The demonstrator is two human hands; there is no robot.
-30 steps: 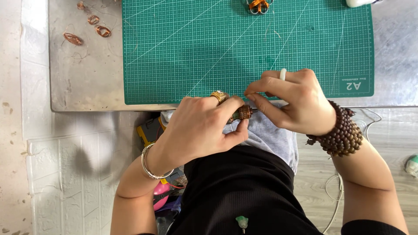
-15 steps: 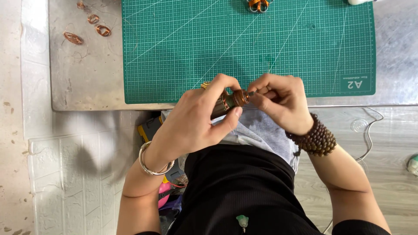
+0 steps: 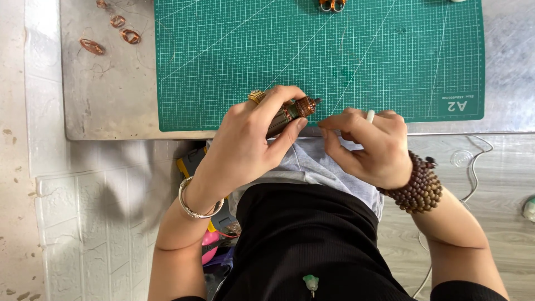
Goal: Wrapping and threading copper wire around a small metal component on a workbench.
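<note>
I see bright, even daylight and a sharp picture throughout. My left hand [image 3: 245, 147] throws a soft shadow onto the green gridded cutting mat [image 3: 390, 61]. The grey scratched metal tabletop [image 3: 106, 95] shows dull sheen, no hard glare.

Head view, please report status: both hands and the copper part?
Left hand grips copper-wound motor part over green mat edge. Right hand pinched closed beside it, contents unclear. Nothing between them.
</note>
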